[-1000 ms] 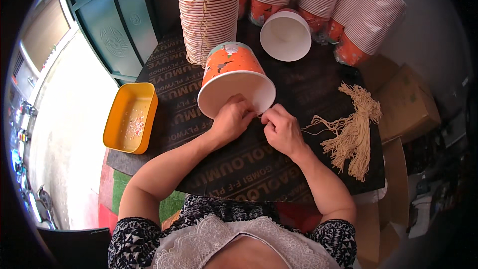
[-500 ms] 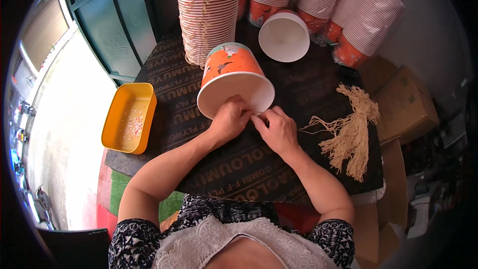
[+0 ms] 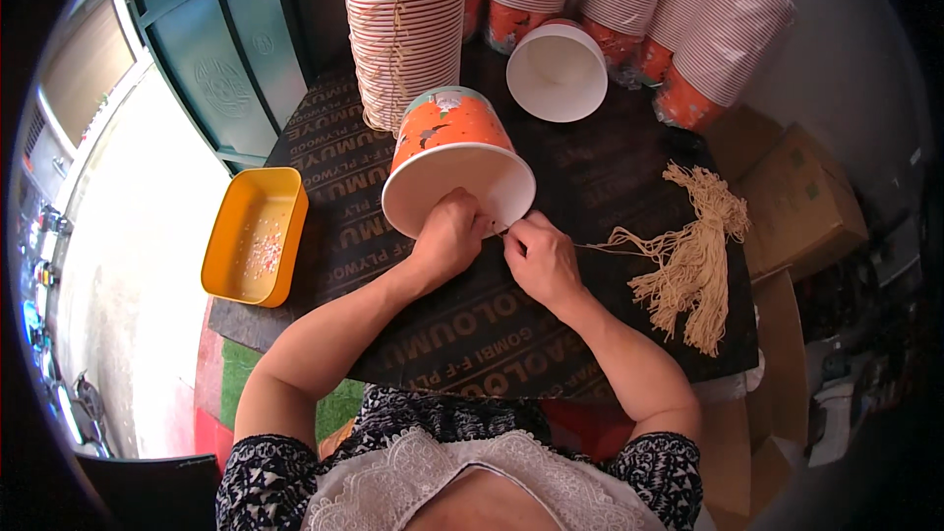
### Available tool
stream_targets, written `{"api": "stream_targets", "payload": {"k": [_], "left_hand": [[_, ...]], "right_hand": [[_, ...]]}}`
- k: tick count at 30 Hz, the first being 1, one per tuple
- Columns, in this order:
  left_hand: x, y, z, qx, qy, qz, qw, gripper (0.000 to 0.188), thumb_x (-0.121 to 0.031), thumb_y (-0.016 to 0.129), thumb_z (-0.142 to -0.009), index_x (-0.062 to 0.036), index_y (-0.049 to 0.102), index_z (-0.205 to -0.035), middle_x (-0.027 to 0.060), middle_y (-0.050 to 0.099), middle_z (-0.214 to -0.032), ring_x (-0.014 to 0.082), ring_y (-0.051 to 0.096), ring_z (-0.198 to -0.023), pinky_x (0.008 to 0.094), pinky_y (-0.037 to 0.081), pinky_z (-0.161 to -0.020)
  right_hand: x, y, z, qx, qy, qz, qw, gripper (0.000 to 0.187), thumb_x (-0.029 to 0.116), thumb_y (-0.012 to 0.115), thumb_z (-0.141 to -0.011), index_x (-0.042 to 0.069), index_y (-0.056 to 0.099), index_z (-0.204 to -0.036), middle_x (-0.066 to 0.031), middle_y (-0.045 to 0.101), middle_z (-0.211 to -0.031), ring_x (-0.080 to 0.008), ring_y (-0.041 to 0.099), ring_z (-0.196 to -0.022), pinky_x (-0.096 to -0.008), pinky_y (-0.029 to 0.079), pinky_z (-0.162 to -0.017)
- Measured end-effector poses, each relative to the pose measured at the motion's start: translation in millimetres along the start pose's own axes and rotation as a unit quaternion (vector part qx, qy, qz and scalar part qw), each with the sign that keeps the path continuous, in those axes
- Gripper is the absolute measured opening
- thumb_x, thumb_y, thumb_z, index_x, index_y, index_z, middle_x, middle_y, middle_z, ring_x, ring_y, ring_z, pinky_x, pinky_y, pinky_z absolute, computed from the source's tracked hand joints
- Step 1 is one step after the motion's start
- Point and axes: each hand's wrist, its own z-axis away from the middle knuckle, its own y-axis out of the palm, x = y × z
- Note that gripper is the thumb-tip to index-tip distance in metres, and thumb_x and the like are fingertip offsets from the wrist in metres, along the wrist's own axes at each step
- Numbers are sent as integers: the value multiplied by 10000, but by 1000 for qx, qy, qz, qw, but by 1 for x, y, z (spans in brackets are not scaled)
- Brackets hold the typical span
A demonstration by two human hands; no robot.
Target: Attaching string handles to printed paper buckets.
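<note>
An orange paper bucket (image 3: pixel 454 130) with dark printed shapes lies on its side, its white mouth facing me. My left hand (image 3: pixel 452 233) reaches into that mouth, fingers closed at the lower right of the rim. Just outside the rim, my right hand (image 3: pixel 543 256) is closed in a pinch. From it a thin beige string (image 3: pixel 600 247) runs to a bundle of strings (image 3: pixel 700 256) on the right of the table. The fingertips of both hands nearly meet, and the small details between them are hard to make out.
A tall stack of nested buckets (image 3: pixel 403 54) with strings hanging down it stands behind. One loose bucket (image 3: pixel 558 74) opens toward me; plastic-wrapped stacks (image 3: pixel 726 34) line the back. A yellow tub (image 3: pixel 285 246) with small colourful bits sits left on the dark plywood table (image 3: pixel 413 349).
The bucket has shifted slightly left. My right hand has moved a little down and away from the rim, and the string between it and the bundle now shows as a straighter line.
</note>
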Motion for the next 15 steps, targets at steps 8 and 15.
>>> {"api": "stream_targets", "payload": {"k": [8, 15], "left_hand": [[-8, -3, 3, 4, -25, -105, 994, 173, -91, 589, -812, 77, 624, -794, 271, 602, -864, 423, 606, -853, 468, 501, -761], [-12, 0, 19, -51, -42, -73, 995, 202, -162, 617, -836, 36, 635, -799, 237, 637, -792, 396, 633, -777, 448, 492, -676]], "right_hand": [[4, -1, 1, 15, -58, 9, 998, 66, 62, 624, -800, 1, 616, -826, -165, 593, -870, -376, 608, -724, -454, 491, -637], [-5, -3, 0, -14, -37, 9, 999, 79, 93, 647, -815, 24, 623, -847, -148, 606, -850, -344, 630, -730, -416, 514, -616]]}}
